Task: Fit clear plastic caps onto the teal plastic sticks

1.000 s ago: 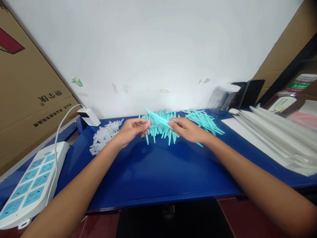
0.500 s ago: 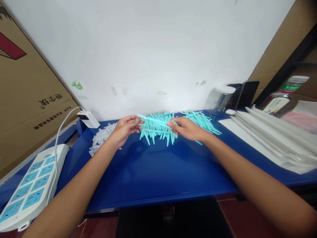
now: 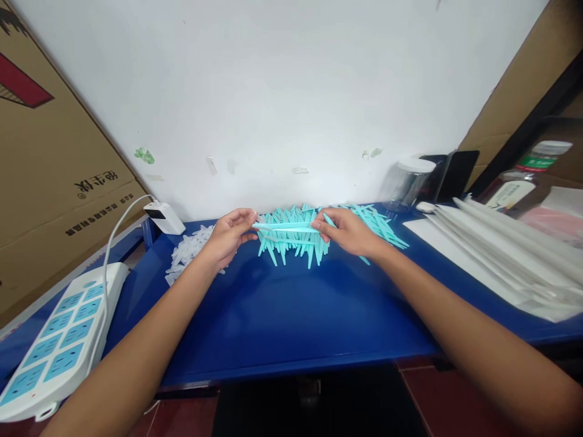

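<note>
While the left hand (image 3: 228,235) and right hand (image 3: 348,230) each pinch one end of a teal stick (image 3: 286,227) between their fingers, it spans level above the teal pile (image 3: 294,243) on the blue counter (image 3: 282,315).

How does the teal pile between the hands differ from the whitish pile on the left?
The teal pile is opaque turquoise; the whitish pile is pale and translucent. The teal pile's pieces are long pointed sticks; the whitish pile's look shorter. The teal pile lies between the left hand and right hand, which hold one teal stick above it; the whitish pile lies beside the left wrist. Both rest on the blue table.
</note>
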`<action>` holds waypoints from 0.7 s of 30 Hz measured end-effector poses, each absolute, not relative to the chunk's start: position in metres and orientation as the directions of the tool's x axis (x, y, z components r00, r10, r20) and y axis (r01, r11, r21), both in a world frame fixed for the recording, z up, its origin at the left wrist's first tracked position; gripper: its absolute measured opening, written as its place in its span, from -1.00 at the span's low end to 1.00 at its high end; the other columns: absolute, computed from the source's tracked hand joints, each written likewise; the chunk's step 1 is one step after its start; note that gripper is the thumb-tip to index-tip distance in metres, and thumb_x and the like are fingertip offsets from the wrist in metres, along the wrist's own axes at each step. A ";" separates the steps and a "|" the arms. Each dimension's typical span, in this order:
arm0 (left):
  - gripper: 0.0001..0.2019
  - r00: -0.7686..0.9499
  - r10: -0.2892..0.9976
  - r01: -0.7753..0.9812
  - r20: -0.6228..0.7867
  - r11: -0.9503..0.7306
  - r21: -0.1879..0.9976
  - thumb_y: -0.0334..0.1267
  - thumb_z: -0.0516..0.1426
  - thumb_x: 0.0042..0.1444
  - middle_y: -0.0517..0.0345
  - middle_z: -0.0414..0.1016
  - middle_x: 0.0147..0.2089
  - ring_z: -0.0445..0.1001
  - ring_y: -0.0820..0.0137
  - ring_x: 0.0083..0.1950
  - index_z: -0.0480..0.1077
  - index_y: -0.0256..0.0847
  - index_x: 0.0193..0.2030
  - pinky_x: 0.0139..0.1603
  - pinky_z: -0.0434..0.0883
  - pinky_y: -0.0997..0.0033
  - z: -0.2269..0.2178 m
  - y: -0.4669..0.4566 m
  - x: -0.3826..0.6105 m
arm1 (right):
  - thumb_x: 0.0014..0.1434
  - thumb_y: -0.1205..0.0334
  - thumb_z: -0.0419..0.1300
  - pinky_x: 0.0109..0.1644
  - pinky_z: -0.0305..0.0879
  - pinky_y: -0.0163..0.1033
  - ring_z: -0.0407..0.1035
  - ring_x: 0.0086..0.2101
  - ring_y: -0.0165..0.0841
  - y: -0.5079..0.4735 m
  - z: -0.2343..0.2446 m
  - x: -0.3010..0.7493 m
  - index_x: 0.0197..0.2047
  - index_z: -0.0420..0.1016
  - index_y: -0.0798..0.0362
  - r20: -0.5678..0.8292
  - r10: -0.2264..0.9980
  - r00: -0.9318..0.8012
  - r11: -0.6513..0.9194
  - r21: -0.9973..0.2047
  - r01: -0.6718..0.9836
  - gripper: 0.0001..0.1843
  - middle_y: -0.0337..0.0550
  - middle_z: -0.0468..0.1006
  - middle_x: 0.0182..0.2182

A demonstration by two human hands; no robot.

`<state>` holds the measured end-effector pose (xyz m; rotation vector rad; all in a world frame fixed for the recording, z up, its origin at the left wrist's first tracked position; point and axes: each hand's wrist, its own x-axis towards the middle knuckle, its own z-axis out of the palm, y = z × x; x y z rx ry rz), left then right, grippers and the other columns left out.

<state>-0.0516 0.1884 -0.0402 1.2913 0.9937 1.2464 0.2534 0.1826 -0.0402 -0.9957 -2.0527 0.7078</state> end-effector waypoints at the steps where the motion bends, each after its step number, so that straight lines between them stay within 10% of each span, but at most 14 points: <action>1: -0.59 0.092 0.987 -0.096 0.130 -0.121 0.988 -0.01 0.47 -0.02 0.10 0.60 -0.10 0.56 0.44 -0.20 0.51 -0.21 -0.17 -0.25 0.51 0.50 -0.041 0.189 -0.052 | 0.41 -0.12 0.14 -0.32 0.09 -0.24 0.17 -0.49 -0.40 0.182 -0.040 0.254 -0.42 0.43 0.04 0.383 0.822 -0.422 0.550 -0.725 0.414 -0.52 -0.27 0.44 -0.53; 21: -0.60 0.103 0.993 -0.076 0.065 -0.057 0.995 -0.03 0.48 -0.02 0.02 0.66 -0.19 0.58 0.42 -0.29 0.56 -0.25 -0.16 -0.33 0.47 0.49 -0.041 0.188 -0.049 | 0.37 -0.22 0.17 -0.34 0.12 -0.23 0.22 -0.51 -0.37 0.184 -0.035 0.254 -0.24 0.48 0.05 0.468 0.866 -0.177 0.500 -0.801 0.328 -0.54 -0.29 0.40 -0.61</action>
